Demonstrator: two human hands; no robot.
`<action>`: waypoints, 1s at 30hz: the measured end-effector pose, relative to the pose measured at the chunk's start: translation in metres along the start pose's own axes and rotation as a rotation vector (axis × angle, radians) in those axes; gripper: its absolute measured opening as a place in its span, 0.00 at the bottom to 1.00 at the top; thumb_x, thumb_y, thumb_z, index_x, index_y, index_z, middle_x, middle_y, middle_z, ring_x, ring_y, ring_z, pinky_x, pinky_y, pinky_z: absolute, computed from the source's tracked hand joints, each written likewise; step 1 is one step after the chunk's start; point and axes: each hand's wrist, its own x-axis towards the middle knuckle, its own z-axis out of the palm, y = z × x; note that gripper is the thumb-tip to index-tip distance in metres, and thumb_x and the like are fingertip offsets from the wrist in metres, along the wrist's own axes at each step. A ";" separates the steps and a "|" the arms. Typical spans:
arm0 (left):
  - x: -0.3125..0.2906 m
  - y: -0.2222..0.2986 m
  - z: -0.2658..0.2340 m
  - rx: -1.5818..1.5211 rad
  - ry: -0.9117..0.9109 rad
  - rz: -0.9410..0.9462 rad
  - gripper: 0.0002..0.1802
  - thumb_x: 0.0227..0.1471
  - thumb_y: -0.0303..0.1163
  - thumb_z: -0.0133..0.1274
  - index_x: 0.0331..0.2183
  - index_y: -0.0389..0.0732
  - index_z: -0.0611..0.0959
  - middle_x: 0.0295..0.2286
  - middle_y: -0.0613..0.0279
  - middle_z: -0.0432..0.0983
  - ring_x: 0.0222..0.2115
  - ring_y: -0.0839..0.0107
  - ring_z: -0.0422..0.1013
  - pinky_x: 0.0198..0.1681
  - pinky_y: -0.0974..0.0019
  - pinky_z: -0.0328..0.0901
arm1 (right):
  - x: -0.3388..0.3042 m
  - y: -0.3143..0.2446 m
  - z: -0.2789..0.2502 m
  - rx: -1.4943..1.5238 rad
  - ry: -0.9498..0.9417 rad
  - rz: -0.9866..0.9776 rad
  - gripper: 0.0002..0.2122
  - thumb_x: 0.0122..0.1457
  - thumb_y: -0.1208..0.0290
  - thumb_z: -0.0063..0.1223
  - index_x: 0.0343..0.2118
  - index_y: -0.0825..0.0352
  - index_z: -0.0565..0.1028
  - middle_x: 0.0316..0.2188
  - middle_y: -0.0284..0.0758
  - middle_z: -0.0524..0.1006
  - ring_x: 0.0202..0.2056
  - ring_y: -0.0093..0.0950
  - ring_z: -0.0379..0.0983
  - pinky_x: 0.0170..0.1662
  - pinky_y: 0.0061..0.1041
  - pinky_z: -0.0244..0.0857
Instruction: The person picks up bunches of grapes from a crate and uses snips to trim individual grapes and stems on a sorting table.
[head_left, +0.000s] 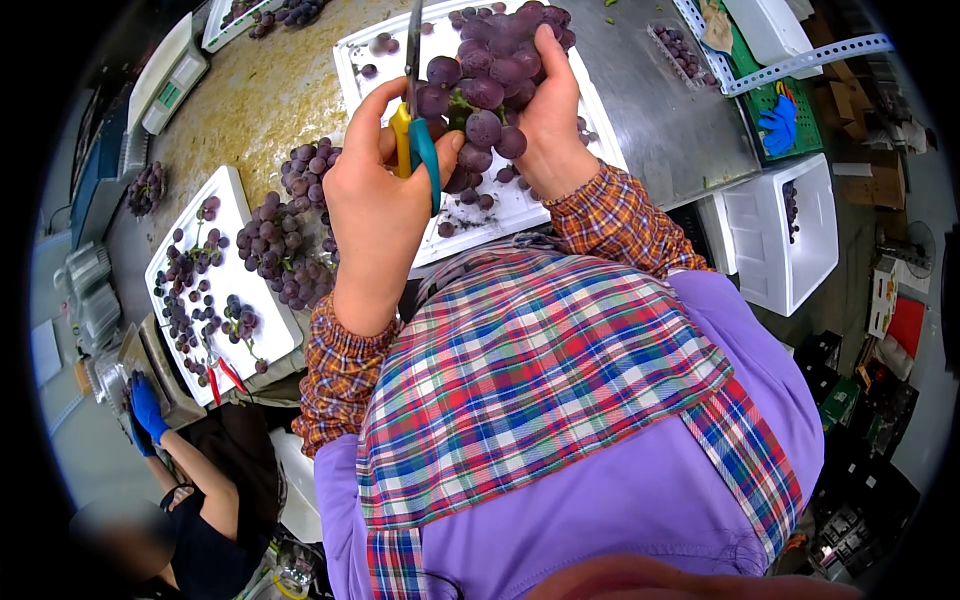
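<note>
Over a white foam tray (590,110), my right hand (552,125) is closed round the right side of a large bunch of purple grapes (490,85). My left hand (370,190) grips scissors (422,150) with teal and yellow handles, their blades pointing away from me. The left thumb tip is beside the lower left grapes, close to a green stem; I cannot tell if it touches them. Several loose grapes (446,229) and dark specks lie on the foam below.
At the left, a white board (210,290) carries grape bunches (285,245) and red-handled snips (225,375). A scale (178,80) stands far left. At the right are a clear grape punnet (682,52), blue glove (778,125) and white foam box (790,235). A gloved co-worker (205,480) is at lower left.
</note>
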 end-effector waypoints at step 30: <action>0.118 0.070 -0.057 0.637 -0.363 0.197 0.17 0.45 0.33 0.55 0.39 0.38 0.80 0.30 0.46 0.78 0.33 0.54 0.75 0.36 0.59 0.67 | -0.010 0.049 0.011 0.234 -0.156 0.465 0.34 0.63 0.44 0.33 0.59 0.72 0.51 0.58 0.50 0.57 0.57 0.48 0.57 0.60 0.49 0.51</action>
